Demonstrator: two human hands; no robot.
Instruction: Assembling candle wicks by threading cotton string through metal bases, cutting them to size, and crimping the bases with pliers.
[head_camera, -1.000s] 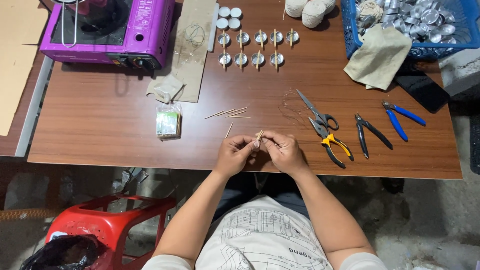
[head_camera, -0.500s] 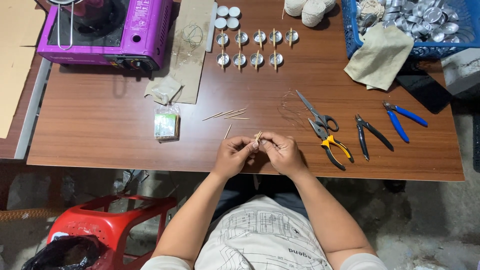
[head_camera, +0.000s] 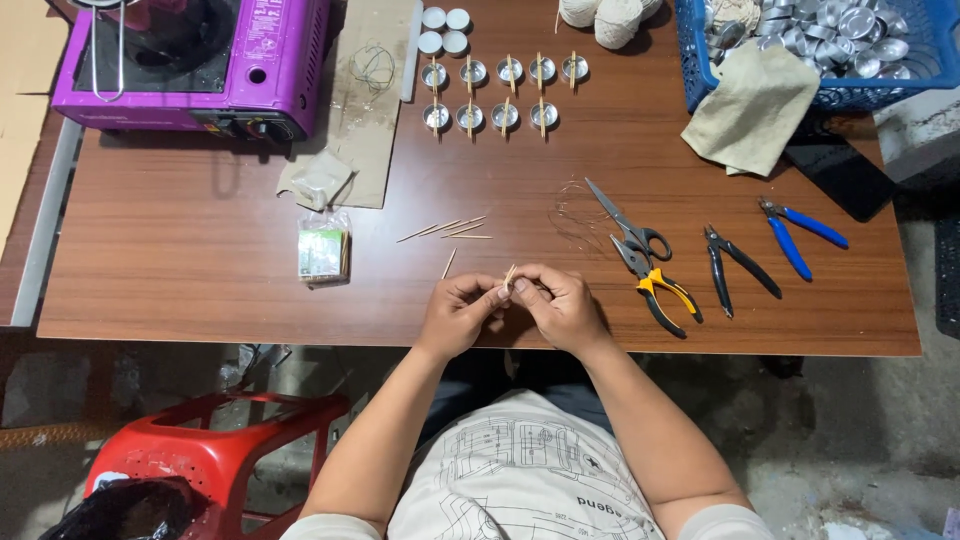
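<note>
Thin pale wooden sticks are pinched between left hand and right hand at the brown wooden table's near edge; loose sticks lie just beyond.

Both hands, left and right, pinched on small wooden sticks above table edge.

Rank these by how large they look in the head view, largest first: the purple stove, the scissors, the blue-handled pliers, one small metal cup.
1. Purple stove, by far the largest.
2. Scissors.
3. Blue-handled pliers: close to the scissors in length, so this order is unsure.
4. One small metal cup, the smallest.
</note>
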